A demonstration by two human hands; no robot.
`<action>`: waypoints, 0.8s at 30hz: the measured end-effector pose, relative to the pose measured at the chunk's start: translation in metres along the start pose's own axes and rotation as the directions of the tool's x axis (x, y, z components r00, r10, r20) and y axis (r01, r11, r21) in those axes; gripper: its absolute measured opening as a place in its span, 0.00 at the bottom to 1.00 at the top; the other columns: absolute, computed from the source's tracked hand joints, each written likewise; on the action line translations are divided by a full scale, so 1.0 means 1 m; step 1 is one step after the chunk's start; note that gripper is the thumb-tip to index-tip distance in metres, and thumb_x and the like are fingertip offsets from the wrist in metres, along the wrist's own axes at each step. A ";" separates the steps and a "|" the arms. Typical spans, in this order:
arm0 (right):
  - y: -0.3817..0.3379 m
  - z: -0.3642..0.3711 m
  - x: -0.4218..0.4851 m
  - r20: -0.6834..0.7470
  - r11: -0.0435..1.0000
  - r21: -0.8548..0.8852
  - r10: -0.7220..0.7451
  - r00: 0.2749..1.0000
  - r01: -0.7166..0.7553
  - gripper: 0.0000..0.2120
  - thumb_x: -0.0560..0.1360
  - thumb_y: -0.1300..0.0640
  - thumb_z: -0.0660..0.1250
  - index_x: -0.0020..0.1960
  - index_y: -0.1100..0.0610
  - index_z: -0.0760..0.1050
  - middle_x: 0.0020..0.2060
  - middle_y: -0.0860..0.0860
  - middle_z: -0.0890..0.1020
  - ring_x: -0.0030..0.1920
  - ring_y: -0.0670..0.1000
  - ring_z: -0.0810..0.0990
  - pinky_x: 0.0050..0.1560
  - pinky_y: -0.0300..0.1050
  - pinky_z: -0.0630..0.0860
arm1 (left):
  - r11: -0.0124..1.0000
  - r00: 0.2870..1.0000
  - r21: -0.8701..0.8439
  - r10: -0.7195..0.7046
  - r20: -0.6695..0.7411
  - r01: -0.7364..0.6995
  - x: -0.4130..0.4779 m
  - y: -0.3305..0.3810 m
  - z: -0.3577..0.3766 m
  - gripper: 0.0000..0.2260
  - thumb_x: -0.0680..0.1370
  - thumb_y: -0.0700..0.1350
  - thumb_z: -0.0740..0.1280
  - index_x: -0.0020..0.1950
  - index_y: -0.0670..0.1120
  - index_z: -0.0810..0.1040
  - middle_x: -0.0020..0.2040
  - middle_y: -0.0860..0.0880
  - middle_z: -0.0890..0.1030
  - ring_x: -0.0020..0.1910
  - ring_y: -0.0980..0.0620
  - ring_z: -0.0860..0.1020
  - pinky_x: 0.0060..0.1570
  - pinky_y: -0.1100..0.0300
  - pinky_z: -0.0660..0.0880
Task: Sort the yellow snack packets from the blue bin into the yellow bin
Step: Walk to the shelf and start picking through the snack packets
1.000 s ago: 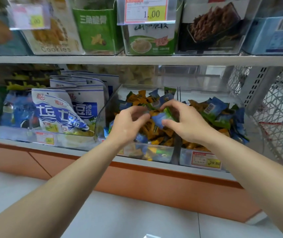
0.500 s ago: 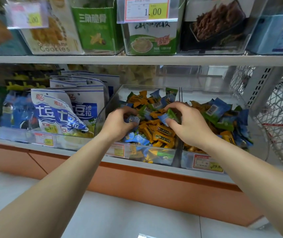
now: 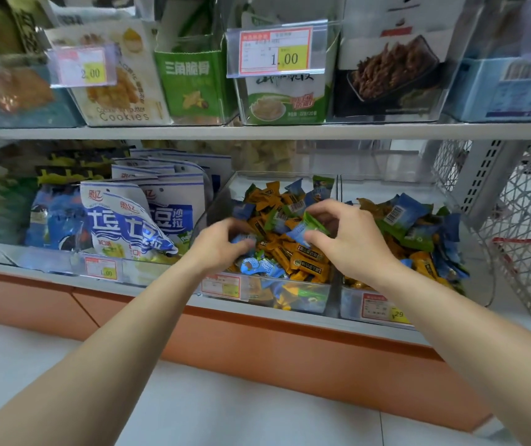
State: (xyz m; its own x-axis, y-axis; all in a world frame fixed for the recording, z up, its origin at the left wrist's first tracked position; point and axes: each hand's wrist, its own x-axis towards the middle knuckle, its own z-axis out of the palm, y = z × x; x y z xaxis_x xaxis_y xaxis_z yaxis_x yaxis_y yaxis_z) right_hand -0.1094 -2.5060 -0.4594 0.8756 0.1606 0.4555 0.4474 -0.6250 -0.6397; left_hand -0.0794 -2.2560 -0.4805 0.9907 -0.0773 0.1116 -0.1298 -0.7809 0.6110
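shelf | left clear bin, packets | right clear bin beside it, packets | blue-white bags leftmost

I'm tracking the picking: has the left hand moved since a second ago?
Yes: the left hand dropped down-left toward the bin front, into the packets.

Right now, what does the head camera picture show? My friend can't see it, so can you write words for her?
Two hands reach into a clear bin of small yellow, blue and green snack packets on a shop shelf. The right hand pinches a green and blue packet; the left hand reaches into the pile beside it.
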 end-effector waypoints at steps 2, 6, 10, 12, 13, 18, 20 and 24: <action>0.002 -0.001 -0.002 -0.004 1.000 -0.001 0.011 1.000 -0.011 0.16 0.73 0.53 0.73 0.60 0.49 0.78 0.46 0.37 0.79 0.48 0.38 0.78 0.50 0.34 0.73 | 1.000 0.999 0.018 -0.001 -0.044 0.002 -0.003 0.000 0.003 0.16 0.74 0.52 0.75 0.60 0.52 0.79 0.51 0.56 0.79 0.52 0.54 0.78 0.50 0.61 0.72; 0.006 -0.003 -0.005 -0.016 0.998 0.027 0.056 0.998 -0.055 0.14 0.73 0.53 0.74 0.58 0.48 0.78 0.45 0.36 0.78 0.47 0.37 0.77 0.47 0.34 0.72 | 0.998 0.983 -0.055 -0.007 -0.183 -0.003 -0.009 0.000 0.003 0.13 0.72 0.44 0.77 0.55 0.54 0.82 0.49 0.55 0.81 0.50 0.55 0.79 0.42 0.69 0.70; 0.003 0.000 -0.007 -0.018 0.997 0.061 0.046 0.999 -0.045 0.17 0.74 0.55 0.73 0.61 0.49 0.79 0.48 0.38 0.80 0.48 0.36 0.77 0.49 0.28 0.71 | 0.985 0.940 -0.174 -0.043 -0.339 -0.018 -0.009 0.008 -0.013 0.14 0.73 0.40 0.76 0.56 0.53 0.82 0.52 0.52 0.82 0.51 0.52 0.80 0.51 0.57 0.79; -0.002 0.001 -0.004 -0.019 0.987 0.148 0.065 0.998 -0.061 0.16 0.73 0.54 0.74 0.60 0.47 0.79 0.48 0.37 0.81 0.48 0.34 0.79 0.48 0.25 0.71 | 0.948 0.939 -0.310 -0.034 -0.341 -0.078 -0.011 0.017 -0.018 0.15 0.74 0.40 0.75 0.58 0.53 0.81 0.52 0.57 0.81 0.54 0.57 0.80 0.56 0.55 0.79; -0.005 0.002 -0.003 -0.010 0.972 0.223 0.081 0.997 -0.077 0.14 0.73 0.54 0.75 0.57 0.46 0.80 0.46 0.37 0.82 0.48 0.35 0.79 0.48 0.27 0.73 | 0.901 0.953 -0.423 -0.034 -0.302 -0.102 -0.013 0.024 -0.018 0.16 0.75 0.39 0.74 0.59 0.54 0.79 0.53 0.58 0.81 0.55 0.58 0.80 0.55 0.55 0.79; -0.023 0.005 -0.002 0.159 0.717 0.646 0.210 0.965 -0.262 0.05 0.79 0.57 0.68 0.53 0.50 0.79 0.51 0.50 0.82 0.54 0.52 0.82 0.51 0.45 0.81 | 0.499 1.000 -0.867 -0.016 -0.020 -0.010 -0.029 0.062 -0.006 0.15 0.77 0.36 0.71 0.62 0.45 0.77 0.56 0.46 0.84 0.55 0.47 0.84 0.52 0.55 0.81; -0.029 0.003 -0.004 0.265 0.539 0.759 0.254 0.930 -0.364 0.06 0.81 0.57 0.64 0.57 0.54 0.76 0.55 0.54 0.82 0.55 0.56 0.83 0.51 0.50 0.82 | 0.446 1.000 -0.895 0.008 -0.021 -0.022 -0.035 0.072 -0.002 0.14 0.77 0.34 0.70 0.61 0.46 0.79 0.56 0.45 0.84 0.55 0.46 0.83 0.52 0.55 0.81; -0.039 -0.001 -0.008 0.333 0.357 0.831 0.295 0.895 -0.427 0.09 0.84 0.53 0.58 0.62 0.54 0.68 0.55 0.57 0.82 0.50 0.58 0.85 0.44 0.56 0.83 | 0.502 0.996 -0.862 -0.008 -0.091 -0.074 -0.045 0.084 0.007 0.13 0.76 0.36 0.72 0.54 0.53 0.82 0.51 0.47 0.85 0.53 0.46 0.84 0.50 0.55 0.82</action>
State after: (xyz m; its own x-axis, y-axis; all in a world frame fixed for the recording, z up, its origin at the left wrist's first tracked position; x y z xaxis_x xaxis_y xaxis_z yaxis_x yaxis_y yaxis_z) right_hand -0.1340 -2.4831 -0.4376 0.9768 0.2138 0.0124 -0.0632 0.3431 -0.9372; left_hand -0.1342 -2.3226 -0.4395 0.9841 -0.0141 0.1773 -0.1733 0.1483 0.9736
